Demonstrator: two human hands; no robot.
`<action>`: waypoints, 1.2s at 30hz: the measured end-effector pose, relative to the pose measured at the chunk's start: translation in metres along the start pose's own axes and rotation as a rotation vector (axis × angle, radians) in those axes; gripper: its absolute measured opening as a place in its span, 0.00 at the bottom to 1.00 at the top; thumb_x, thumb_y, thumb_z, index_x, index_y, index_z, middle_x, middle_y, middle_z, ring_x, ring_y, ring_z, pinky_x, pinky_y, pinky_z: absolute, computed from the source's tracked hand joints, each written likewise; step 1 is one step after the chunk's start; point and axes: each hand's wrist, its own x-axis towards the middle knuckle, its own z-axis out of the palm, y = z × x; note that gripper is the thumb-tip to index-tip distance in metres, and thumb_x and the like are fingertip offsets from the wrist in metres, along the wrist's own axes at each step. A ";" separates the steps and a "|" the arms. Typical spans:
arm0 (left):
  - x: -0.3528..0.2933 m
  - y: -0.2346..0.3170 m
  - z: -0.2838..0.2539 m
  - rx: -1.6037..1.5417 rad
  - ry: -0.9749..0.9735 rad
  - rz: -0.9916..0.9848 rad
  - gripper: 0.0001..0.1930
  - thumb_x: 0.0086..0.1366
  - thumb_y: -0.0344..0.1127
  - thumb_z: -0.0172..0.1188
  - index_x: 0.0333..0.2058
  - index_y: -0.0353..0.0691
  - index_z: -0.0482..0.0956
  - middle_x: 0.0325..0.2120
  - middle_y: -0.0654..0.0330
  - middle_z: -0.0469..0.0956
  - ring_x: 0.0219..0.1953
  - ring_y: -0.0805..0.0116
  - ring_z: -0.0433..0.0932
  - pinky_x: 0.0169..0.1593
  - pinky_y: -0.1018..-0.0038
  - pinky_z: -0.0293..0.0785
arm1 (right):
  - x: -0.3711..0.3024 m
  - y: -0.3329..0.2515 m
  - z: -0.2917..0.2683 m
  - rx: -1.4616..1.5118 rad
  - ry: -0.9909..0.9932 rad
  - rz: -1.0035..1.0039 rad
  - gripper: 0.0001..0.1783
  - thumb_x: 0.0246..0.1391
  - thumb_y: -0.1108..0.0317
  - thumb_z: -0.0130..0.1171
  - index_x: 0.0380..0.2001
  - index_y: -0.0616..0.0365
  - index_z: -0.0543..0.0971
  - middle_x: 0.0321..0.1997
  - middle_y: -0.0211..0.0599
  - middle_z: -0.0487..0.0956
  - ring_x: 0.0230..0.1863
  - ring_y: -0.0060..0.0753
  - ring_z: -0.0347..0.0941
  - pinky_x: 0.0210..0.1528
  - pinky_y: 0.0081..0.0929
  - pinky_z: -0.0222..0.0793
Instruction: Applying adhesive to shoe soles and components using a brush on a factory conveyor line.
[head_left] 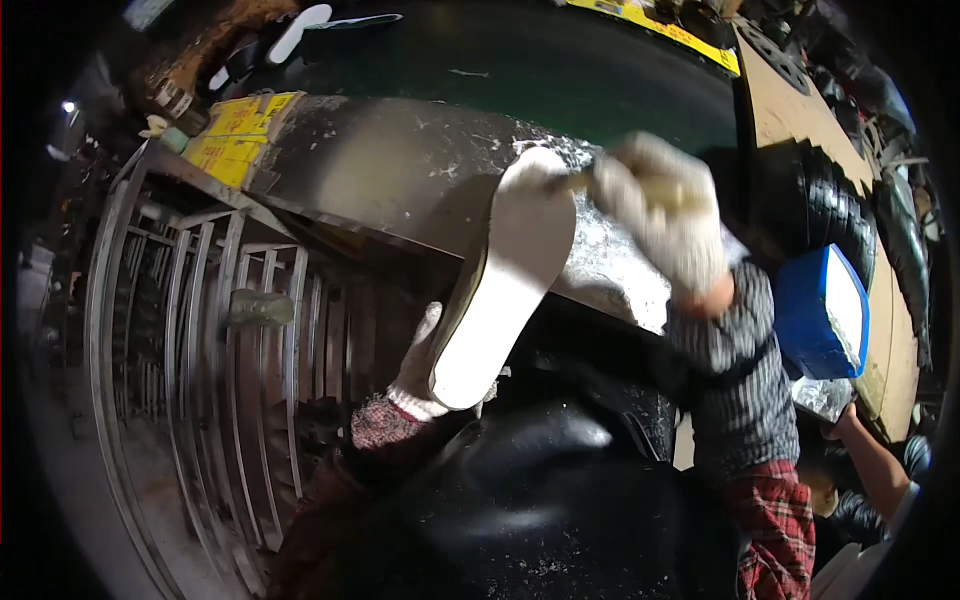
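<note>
My left hand [418,365], in a white knit glove, grips a long white shoe sole [515,270] from below and from its left edge. The sole is tilted, its far end over the workbench and its near end above my black apron. My right hand [665,210], also gloved and smeared by motion, closes round a brush [572,182]. The brush's tip meets or hovers just over the sole's far end; I cannot tell which. A shadow of the hand falls across the sole's upper half.
White-smeared workbench [400,160] lies ahead, with a dark green belt [480,60] beyond it. To the right stands a blue container [815,310] with white contents, near black soles [820,200]. Another person's arm [870,455] is at lower right. A metal rack [200,340] stands left.
</note>
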 end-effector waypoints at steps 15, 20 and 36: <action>0.019 -0.024 0.091 0.277 0.416 0.302 0.23 0.71 0.53 0.45 0.47 0.39 0.74 0.35 0.52 0.80 0.26 0.64 0.81 0.22 0.71 0.80 | -0.121 -0.013 -0.013 0.792 -0.312 0.371 0.11 0.57 0.69 0.60 0.41 0.64 0.77 0.41 0.40 0.80 0.43 0.29 0.77 0.42 0.19 0.76; 0.024 -0.026 0.100 0.115 0.512 0.346 0.27 0.71 0.56 0.42 0.49 0.36 0.72 0.29 0.50 0.81 0.21 0.59 0.81 0.16 0.71 0.78 | -0.133 -0.043 0.002 0.458 -0.293 0.067 0.16 0.56 0.66 0.62 0.43 0.67 0.76 0.43 0.42 0.80 0.44 0.28 0.77 0.47 0.22 0.73; -0.026 0.022 -0.018 0.083 0.128 -0.019 0.43 0.63 0.72 0.35 0.59 0.38 0.66 0.39 0.37 0.78 0.32 0.38 0.80 0.24 0.46 0.78 | -0.023 0.068 -0.012 0.193 0.081 0.064 0.12 0.59 0.71 0.57 0.45 0.63 0.78 0.42 0.37 0.80 0.42 0.28 0.76 0.45 0.27 0.73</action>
